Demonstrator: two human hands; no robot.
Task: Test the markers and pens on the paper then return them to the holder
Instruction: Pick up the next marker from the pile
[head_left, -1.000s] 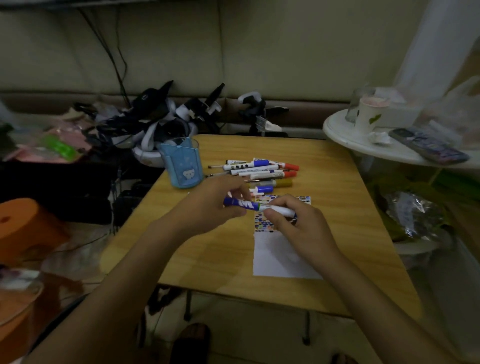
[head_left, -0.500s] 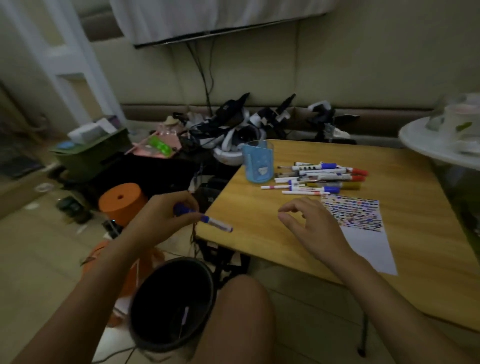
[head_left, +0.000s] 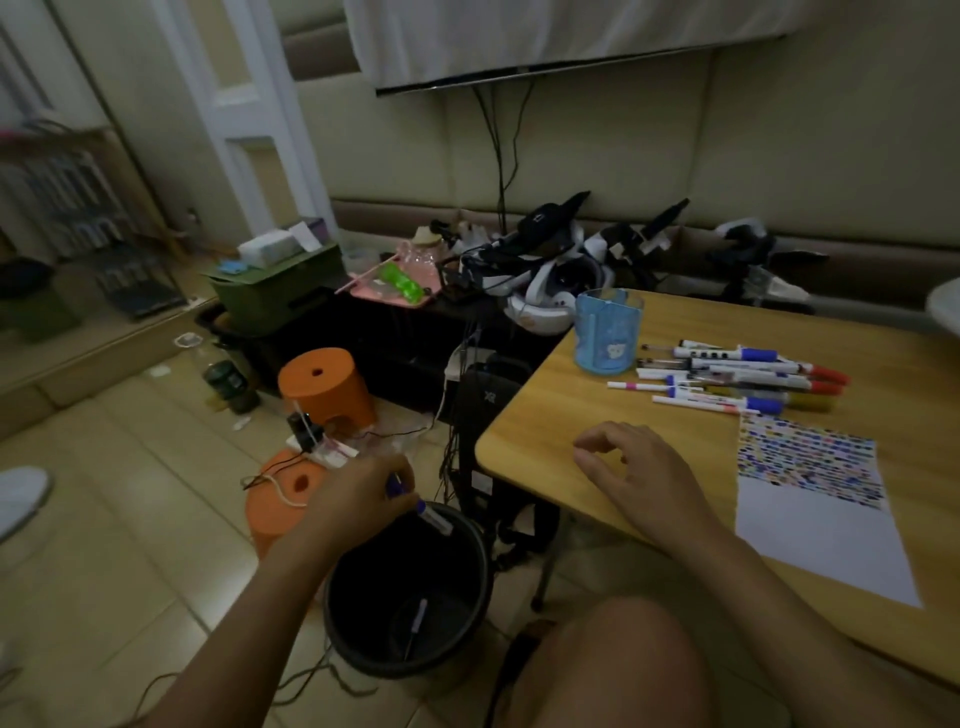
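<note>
Left hand (head_left: 358, 499) grips a blue marker (head_left: 423, 512) over the black bin (head_left: 467, 597); right hand (head_left: 641, 475) hovers relaxed, holding nothing, above the worktop (head_left: 571, 415).

I see a smooth wood-grain tabletop (head_left: 566, 410) with a soft sheen, matt white paper (head_left: 815, 540), a translucent blue plastic holder (head_left: 605, 332), a dull black plastic bin (head_left: 470, 613) and glossy floor tiles (head_left: 130, 519)

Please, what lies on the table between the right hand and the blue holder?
In the head view, only bare wooden table lies between the right hand and the blue holder. The markers lie to the holder's right, outside that stretch.
</note>
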